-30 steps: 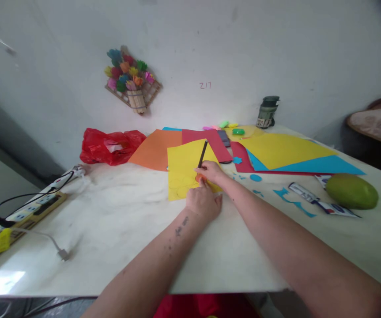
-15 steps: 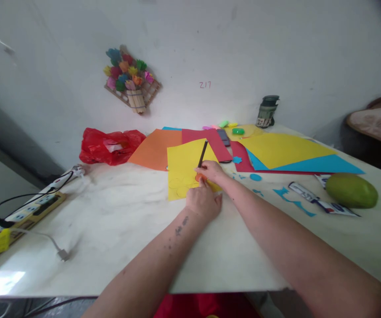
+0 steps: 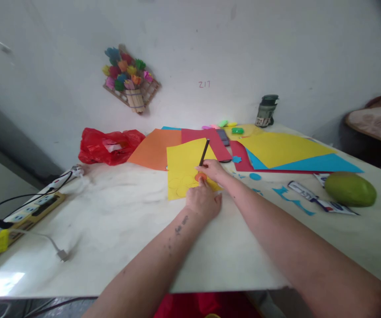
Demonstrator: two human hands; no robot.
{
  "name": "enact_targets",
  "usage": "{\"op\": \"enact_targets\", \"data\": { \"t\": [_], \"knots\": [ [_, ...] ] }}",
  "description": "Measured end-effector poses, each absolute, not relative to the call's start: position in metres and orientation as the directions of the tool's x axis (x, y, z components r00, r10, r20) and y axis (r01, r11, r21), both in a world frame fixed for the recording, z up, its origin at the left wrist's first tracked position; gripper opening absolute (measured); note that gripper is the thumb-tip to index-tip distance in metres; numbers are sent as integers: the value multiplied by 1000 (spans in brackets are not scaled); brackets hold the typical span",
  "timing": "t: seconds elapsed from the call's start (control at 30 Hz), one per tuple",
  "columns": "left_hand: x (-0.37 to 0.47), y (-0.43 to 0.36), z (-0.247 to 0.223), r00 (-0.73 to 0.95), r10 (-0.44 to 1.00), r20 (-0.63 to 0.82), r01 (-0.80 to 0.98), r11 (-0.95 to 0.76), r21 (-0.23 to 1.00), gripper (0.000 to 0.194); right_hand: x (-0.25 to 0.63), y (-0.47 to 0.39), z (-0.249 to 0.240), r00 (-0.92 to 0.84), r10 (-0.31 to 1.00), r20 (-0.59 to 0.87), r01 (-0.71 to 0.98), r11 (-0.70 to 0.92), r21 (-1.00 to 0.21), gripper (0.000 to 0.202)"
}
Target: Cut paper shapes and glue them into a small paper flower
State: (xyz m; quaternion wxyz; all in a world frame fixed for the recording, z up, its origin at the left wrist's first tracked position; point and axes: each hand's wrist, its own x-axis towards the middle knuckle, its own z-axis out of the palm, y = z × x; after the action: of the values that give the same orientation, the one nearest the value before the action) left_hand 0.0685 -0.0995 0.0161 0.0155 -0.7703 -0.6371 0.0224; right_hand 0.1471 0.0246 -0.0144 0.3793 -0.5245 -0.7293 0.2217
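A sheet of yellow paper (image 3: pixel 179 159) lies on the table with faint drawn circles near its lower edge. My right hand (image 3: pixel 213 171) pinches a dark pencil (image 3: pixel 204 152), its top leaning slightly right and its point hidden by my fingers. On the same sheet rests a small orange paper circle (image 3: pixel 198 176). The index finger of my left hand (image 3: pixel 203 201) presses it down, the other fingers mostly curled under and the thumb out to the right. Both hands are close together at the circle.
Orange paper (image 3: pixel 150 148) and red paper (image 3: pixel 197 139) lie behind. To the right are more yellow paper (image 3: pixel 286 148), blue scraps (image 3: pixel 292 201), glue tubes (image 3: pixel 303 191) and a green mango (image 3: pixel 351 190). A red plastic bag (image 3: pixel 92 148) and power strip (image 3: pixel 44 205) sit left.
The pencil's top has shifted slightly right, and the right hand has drawn a little off the orange circle, so more of it shows. The left hand stays in place.
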Motion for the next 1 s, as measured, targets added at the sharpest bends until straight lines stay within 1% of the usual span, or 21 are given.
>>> {"op": "enact_targets", "data": {
  "t": [0.23, 0.4, 0.5, 0.77, 1.0],
  "knots": [
    [68, -100, 18, 191, 981, -16, 980, -192, -49, 66, 149, 24, -13, -154, 928, 339, 601, 360, -714, 26],
    [69, -100, 18, 194, 980, -32, 980, -195, -47, 65, 148, 24, -16, -148, 932, 329, 537, 356, -765, 26],
    [68, -99, 18, 196, 980, -27, 979, -198, -47, 65, 148, 24, -18, -162, 934, 320, 517, 356, -778, 29],
    [68, -99, 16, 189, 982, -14, 981, -190, -52, 64, 147, 23, -16, -190, 928, 319, 571, 369, -734, 33],
    [68, -98, 16, 186, 982, -25, 980, -188, -64, 66, 146, 21, -14, -194, 929, 314, 596, 366, -715, 31]
  ]
}}
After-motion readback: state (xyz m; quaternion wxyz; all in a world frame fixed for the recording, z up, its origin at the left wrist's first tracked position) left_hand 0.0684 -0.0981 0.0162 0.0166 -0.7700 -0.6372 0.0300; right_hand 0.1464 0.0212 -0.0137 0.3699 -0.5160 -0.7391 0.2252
